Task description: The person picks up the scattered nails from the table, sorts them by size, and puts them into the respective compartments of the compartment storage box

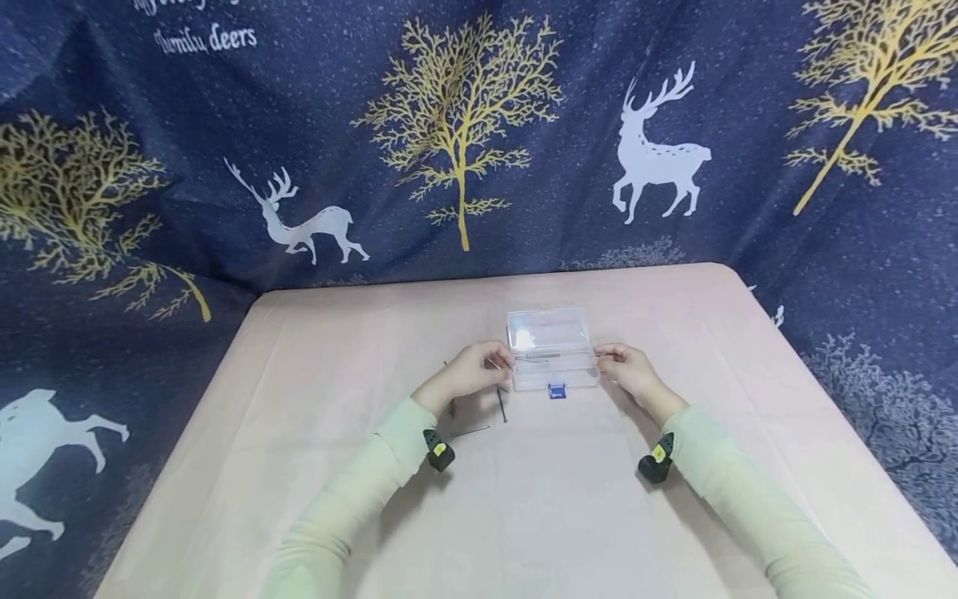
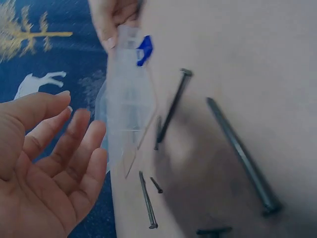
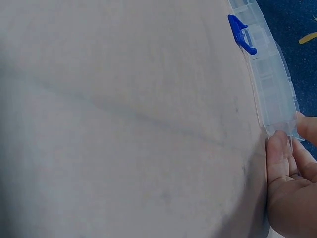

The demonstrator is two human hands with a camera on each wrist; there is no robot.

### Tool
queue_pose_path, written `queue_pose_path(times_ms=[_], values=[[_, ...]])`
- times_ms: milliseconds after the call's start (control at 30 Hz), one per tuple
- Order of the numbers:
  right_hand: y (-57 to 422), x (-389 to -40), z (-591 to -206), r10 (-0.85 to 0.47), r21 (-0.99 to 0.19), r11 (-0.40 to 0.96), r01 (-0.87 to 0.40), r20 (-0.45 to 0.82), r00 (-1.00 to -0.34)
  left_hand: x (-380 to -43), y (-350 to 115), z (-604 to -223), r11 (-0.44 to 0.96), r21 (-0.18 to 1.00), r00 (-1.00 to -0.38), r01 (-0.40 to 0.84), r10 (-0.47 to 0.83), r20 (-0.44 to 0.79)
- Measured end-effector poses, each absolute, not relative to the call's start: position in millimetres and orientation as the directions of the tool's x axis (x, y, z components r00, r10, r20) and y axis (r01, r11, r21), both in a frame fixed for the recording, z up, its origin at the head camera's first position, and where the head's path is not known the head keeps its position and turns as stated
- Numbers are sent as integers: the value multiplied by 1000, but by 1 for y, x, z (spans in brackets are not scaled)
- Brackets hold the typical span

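A clear plastic box point(image 1: 557, 383) with a blue latch point(image 1: 557, 391) stands with its lid point(image 1: 549, 329) raised at the back. Inside it lie a few thin nails point(image 1: 537, 358). My right hand point(image 1: 631, 371) holds the box's right end, thumb and fingers at its corner in the right wrist view. Beside the left end is my left hand point(image 1: 473, 367), its fingers loosely bent and nothing in them in the left wrist view point(image 2: 54, 163). Several dark nails of different lengths lie on the cloth under and beside it, among them a long nail point(image 2: 242, 156) and a shorter nail point(image 2: 174, 105).
A pale pink cloth point(image 1: 569, 499) covers the table. Behind it hangs a dark blue curtain point(image 1: 314, 108) printed with deer and golden trees. Each wrist wears a small black camera, one on the left point(image 1: 439, 453) and one on the right point(image 1: 655, 462).
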State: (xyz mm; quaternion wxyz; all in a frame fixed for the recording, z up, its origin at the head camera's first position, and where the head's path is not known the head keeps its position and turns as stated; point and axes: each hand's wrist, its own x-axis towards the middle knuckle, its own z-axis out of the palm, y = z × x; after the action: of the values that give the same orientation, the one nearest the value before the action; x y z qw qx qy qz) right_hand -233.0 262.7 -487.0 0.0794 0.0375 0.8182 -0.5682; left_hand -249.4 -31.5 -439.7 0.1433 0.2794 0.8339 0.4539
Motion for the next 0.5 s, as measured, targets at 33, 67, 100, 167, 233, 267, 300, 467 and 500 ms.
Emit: queue_pose_path(times_ms=[33,67,100,167,233,267,300,467,500], values=[[263,-233,-487,-29,-925,349,153,-173,-984,-248,-32,-440,440,822,-790,362,612,21],[262,-234,-488,-29,-924,352,152,-173,-985,-246,-33,-440,450,807,-781,382,625,22],[262,-234,-488,-29,-924,350,152,-173,-985,-245,-34,-441,459,793,-773,400,634,23],[262,-234,-489,-27,-926,346,150,-170,-985,-243,-34,-443,474,759,-756,445,654,35],[262,-235,-490,-28,-926,349,148,-168,-985,-240,-35,-444,491,719,-736,492,675,43],[262,-235,-490,-30,-925,350,147,-168,-985,-239,-35,-445,504,697,-727,510,685,37],[262,-235,-490,-27,-927,345,149,-169,-985,-238,-36,-446,517,670,-717,533,696,33],[263,-235,-490,-28,-924,353,145,-166,-986,-231,-37,-448,590,490,-672,642,740,-9],[263,-235,-489,-29,-924,355,143,-164,-986,-229,-38,-448,598,450,-664,663,748,-15]])
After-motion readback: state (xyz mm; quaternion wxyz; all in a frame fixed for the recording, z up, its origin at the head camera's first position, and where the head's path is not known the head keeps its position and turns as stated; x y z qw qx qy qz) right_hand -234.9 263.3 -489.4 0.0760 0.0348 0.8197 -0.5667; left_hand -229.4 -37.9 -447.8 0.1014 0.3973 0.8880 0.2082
